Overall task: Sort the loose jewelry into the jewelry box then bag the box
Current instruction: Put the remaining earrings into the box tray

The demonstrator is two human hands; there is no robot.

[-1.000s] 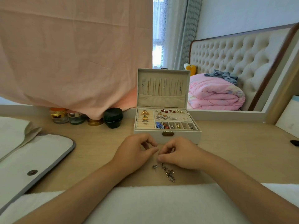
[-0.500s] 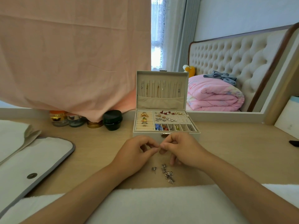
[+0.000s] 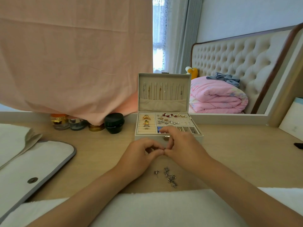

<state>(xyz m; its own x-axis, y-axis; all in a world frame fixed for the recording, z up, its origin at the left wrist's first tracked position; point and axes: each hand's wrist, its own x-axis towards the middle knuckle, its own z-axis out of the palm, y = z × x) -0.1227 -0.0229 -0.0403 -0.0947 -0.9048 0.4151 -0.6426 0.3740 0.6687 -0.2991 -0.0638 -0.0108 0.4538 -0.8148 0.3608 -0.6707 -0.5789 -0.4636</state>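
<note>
Both left hand [image 3: 141, 154] and right hand [image 3: 183, 145] pinching one tiny piece [image 3: 164, 148], at jewelry box [image 3: 140, 136] front edge, loose earrings [image 3: 170, 177] nearer

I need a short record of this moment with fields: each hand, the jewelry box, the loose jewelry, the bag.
left hand: pinches a small piece, too small to identify
right hand: pinches the same small piece, fingertips meeting the left's
jewelry box: open, lid upright, chains hanging in the lid, rings and earrings in the tray
loose jewelry: small silver heap on the table, nearer the person than the hands
bag: white, grey edge, lies flat at the left, apart from the box
black jar: left of the box
</note>
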